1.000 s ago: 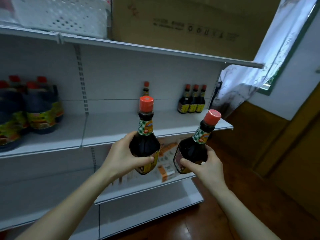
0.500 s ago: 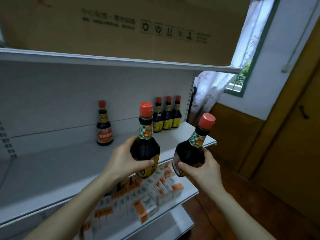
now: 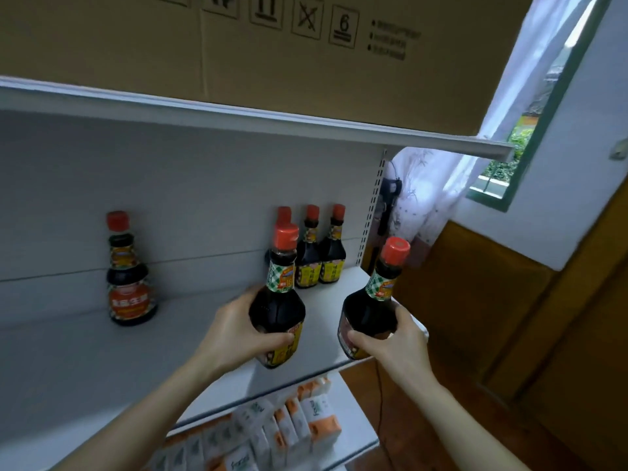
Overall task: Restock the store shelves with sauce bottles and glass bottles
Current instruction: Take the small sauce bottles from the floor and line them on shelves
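Just before the shelf (image 3: 190, 338), each hand clasping an upright bottle: left hand (image 3: 234, 334) nearer the row (image 3: 319, 253), right hand (image 3: 394, 348) beside.

The cardboard box (image 3: 272, 52) on the top shelf is showing a row of printed handling pictograms, one bearing the numeral 6, while its small print and every bottle label are staying too blurred to read.

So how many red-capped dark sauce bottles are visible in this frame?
6. One in the left hand, one in the right hand, three clustered at the shelf's back right, one orange-labelled bottle standing alone at left. More may be hidden behind the held bottles.
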`<state>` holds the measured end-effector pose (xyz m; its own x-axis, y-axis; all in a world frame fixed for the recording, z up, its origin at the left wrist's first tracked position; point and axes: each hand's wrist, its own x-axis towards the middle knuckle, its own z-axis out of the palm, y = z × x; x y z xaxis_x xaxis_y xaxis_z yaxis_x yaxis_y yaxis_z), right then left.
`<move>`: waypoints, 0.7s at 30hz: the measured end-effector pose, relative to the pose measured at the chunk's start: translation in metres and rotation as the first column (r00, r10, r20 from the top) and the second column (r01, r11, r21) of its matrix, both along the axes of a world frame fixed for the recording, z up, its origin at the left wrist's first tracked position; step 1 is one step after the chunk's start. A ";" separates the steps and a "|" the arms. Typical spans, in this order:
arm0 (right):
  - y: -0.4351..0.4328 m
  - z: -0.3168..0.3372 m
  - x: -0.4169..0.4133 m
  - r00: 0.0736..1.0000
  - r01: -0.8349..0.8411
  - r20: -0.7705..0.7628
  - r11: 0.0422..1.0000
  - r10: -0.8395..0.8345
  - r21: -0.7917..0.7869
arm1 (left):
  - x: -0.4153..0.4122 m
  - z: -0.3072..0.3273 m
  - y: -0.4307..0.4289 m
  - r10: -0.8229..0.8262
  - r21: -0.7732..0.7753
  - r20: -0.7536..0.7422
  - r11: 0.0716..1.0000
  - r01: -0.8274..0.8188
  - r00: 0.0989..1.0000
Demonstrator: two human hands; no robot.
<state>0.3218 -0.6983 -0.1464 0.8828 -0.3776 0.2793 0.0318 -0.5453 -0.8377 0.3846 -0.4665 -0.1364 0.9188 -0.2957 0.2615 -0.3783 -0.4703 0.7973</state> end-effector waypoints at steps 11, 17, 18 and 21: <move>-0.087 -0.027 0.103 0.972 -0.190 -0.129 0.980 0.197 0.061 | 0.046 -0.031 -0.083 0.239 -0.008 -0.139 0.970 -0.243 0.961; -0.093 -0.047 0.129 0.965 -0.222 -0.114 0.967 0.236 0.129 | 0.058 -0.037 -0.100 0.224 -0.029 -0.227 0.971 -0.237 0.948; -0.094 -0.049 0.132 0.962 -0.230 -0.118 0.964 0.246 0.132 | 0.061 -0.039 -0.103 0.219 -0.026 -0.235 0.972 -0.232 0.947; -0.098 -0.056 0.142 0.959 -0.239 -0.117 0.958 0.259 0.159 | 0.069 -0.046 -0.108 0.223 -0.010 -0.219 0.973 -0.231 0.950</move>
<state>0.4635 -0.7961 -0.2021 0.9796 -0.1679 0.1107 0.0328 -0.4095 -0.9117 0.4537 -0.5740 -0.1829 0.9961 -0.0669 0.0571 -0.0828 -0.4940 0.8655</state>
